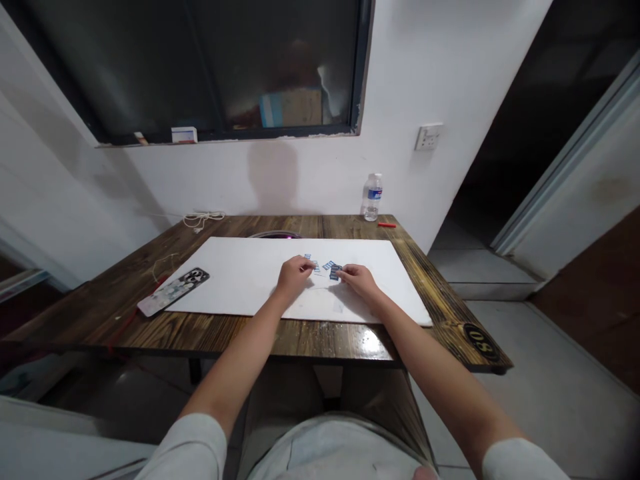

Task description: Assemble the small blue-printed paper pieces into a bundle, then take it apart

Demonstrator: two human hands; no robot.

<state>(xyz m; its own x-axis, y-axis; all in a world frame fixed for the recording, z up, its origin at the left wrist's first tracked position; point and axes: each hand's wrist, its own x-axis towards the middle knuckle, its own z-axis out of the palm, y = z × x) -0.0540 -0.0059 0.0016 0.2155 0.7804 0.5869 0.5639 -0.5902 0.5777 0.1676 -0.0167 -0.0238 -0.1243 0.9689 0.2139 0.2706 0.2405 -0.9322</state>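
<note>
My left hand (pixel 296 272) is closed in a pinch over the white board (pixel 240 277). A small blue-and-white striped piece (pixel 317 267) shows at its fingertips; I cannot tell whether it is held or drawn on the board. My right hand (pixel 359 276) pinches the edge of a small dark piece with blue stripes (pixel 335 273). Between the hands, another blue-edged striped piece (pixel 328 265) appears on the board, and one more small blue piece (pixel 307 256) is just beyond my left fingers. All are too small to name exactly.
The board lies on a dark wooden table (pixel 320 339). A phone (pixel 174 291) overlaps its left edge. At the back are a white cable (pixel 203 217), a water bottle (pixel 373 198) and a red pen-like stick (pixel 387 225). A wall with a window stands behind.
</note>
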